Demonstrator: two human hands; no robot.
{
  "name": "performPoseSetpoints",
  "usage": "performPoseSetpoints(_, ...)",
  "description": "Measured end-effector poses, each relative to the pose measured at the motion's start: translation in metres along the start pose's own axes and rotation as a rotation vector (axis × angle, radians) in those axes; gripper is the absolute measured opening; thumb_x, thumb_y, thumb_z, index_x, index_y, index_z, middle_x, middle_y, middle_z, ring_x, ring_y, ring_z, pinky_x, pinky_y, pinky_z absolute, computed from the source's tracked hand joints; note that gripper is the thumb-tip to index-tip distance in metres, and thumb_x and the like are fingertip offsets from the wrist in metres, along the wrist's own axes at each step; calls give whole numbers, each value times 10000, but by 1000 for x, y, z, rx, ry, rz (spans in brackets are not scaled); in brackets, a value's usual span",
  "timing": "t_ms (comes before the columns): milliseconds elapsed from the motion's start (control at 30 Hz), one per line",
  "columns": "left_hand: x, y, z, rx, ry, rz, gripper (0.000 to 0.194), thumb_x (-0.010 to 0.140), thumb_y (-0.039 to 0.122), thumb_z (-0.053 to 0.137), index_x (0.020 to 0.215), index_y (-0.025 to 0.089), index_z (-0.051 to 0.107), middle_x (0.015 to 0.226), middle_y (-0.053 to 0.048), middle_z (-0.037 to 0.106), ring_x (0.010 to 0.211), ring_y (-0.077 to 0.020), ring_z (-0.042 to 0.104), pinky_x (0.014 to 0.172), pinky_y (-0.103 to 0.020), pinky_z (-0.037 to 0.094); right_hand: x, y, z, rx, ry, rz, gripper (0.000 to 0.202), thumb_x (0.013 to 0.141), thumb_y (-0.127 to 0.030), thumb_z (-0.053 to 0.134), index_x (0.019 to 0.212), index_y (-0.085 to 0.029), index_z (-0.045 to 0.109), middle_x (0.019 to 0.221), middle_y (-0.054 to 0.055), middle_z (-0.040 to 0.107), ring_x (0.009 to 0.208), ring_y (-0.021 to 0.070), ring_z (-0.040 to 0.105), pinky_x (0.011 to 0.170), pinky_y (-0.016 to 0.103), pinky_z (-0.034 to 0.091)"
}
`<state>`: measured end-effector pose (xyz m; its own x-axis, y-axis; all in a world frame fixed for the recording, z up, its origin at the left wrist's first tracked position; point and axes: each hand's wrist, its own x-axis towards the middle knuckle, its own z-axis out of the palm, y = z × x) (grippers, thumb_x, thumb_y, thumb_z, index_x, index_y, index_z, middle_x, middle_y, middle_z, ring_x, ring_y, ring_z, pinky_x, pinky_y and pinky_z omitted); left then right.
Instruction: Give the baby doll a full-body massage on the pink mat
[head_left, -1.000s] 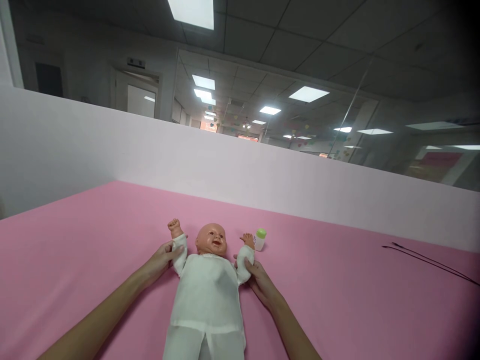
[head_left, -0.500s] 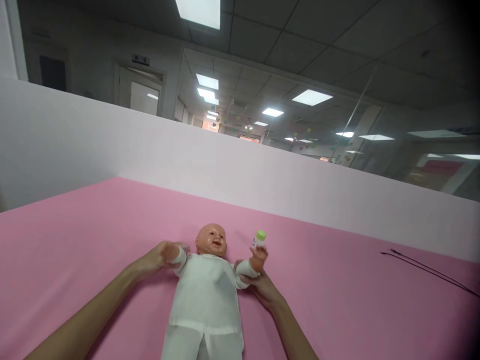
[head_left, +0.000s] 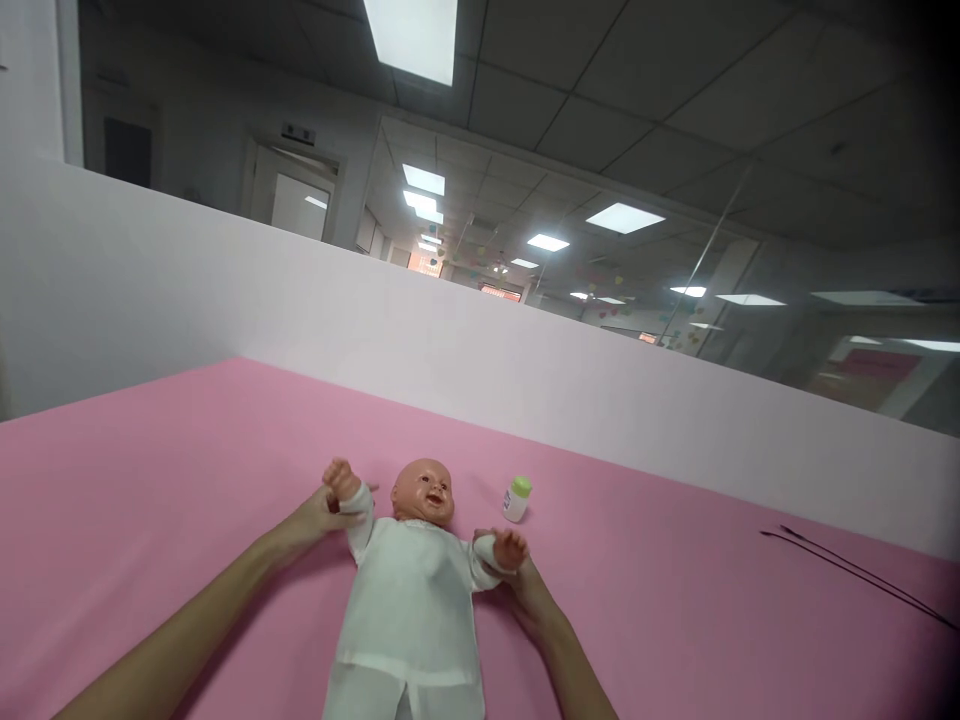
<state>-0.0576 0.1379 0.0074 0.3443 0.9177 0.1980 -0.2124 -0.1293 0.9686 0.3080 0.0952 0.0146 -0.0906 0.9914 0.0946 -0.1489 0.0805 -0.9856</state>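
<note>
A baby doll [head_left: 415,590] in white clothes lies on its back on the pink surface [head_left: 675,600], head towards the far wall. My left hand [head_left: 319,515] grips the doll's raised arm on the left side, just below its small fist. On the other side my right hand [head_left: 525,590] holds the doll's other arm from underneath, with the doll's hand lifted off the surface. A small white bottle with a green cap [head_left: 517,498] stands just beyond that hand, apart from it.
A low white partition wall [head_left: 525,370] borders the far edge of the pink surface. Thin black cables [head_left: 855,572] lie at the far right. Behind the wall is an office with ceiling lights and glass panels.
Both doll arms were pressed lower half a second ago and are lifted again now. The view has tilted slightly, and the bottle now shows clear of the doll's hand.
</note>
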Motion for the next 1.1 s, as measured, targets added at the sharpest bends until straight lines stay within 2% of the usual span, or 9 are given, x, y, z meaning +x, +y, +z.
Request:
performPoseSetpoints(167, 12, -14, -2, 12, 519, -72, 1083, 734, 534, 847, 1591, 225, 261, 1239, -157, 655, 1122, -321, 671, 881, -428, 585, 4, -3, -7, 205, 131, -31, 545, 653, -430, 956, 1119, -223, 763, 943, 52, 751, 840, 203, 668, 767, 312, 552)
performPoseSetpoints(300, 9, -14, -2, 305, 777, 22, 1187, 789, 491, 784, 1652, 249, 7, 1451, -171, 507, 1375, -334, 511, 1113, -491, 456, 13, -9, -19, 284, 301, -17, 556, 698, -630, 851, 1076, -240, 732, 876, 42, 751, 795, 223, 686, 710, 336, 580)
performPoseSetpoints(367, 5, -12, -2, 462, 807, 12, 1108, 827, 451, 718, 1660, 240, 18, 1400, -160, 513, 1334, -336, 537, 1104, -513, 455, 18, -8, -30, 175, 436, -6, 524, 687, -654, 808, 989, -241, 700, 818, 20, 734, 735, 215, 679, 643, 326, 570)
performPoseSetpoints(500, -2, -5, -2, 734, 795, -149, 853, 852, 334, 582, 1629, 215, 251, 1364, -165, 474, 1208, -335, 598, 933, -467, 541, 22, -1, -57, -200, 614, 28, 474, 593, -527, 792, 929, -237, 627, 715, -2, 692, 591, 201, 629, 505, 308, 484)
performPoseSetpoints(600, -4, -1, -1, 910, 779, -230, 709, 851, 308, 537, 1546, 213, 433, 1415, -176, 453, 1226, -368, 570, 883, -471, 536, 21, 2, -70, -355, 645, 24, 429, 562, -458, 750, 910, -226, 651, 700, 14, 689, 631, 230, 647, 567, 341, 502)
performPoseSetpoints(733, -5, -1, 0, 1045, 786, -234, 640, 858, 318, 533, 1488, 201, 515, 1367, -181, 535, 1227, -375, 560, 954, -506, 489, 16, 0, -75, -606, 644, -8, 264, 597, -419, 659, 765, -217, 690, 771, 59, 730, 790, 270, 674, 727, 372, 509)
performPoseSetpoints(867, -6, -5, 1, 1131, 810, -255, 586, 874, 337, 533, 1447, 219, 563, 1362, -168, 579, 1266, -377, 518, 1010, -537, 437, 9, -1, -71, -795, 600, 12, 173, 659, -377, 595, 664, -231, 688, 748, 63, 742, 765, 267, 670, 696, 361, 477)
performPoseSetpoints(1000, -9, -11, 1, 1243, 859, -199, 533, 891, 313, 534, 1412, 230, 606, 1372, -153, 596, 1286, -376, 488, 1037, -540, 405, 2, -4, -64, -915, 644, 25, 162, 714, -372, 601, 674, -242, 688, 799, 79, 750, 727, 262, 661, 652, 360, 447)
performPoseSetpoints(1100, -10, -12, 6, 1412, 874, -2, 484, 923, 194, 480, 1378, 207, 646, 1369, -156, 612, 1284, -361, 483, 1092, -553, 352, -2, -8, -59, -965, 718, -16, 223, 797, -421, 555, 730, -245, 677, 931, 120, 743, 760, 277, 651, 657, 380, 428)
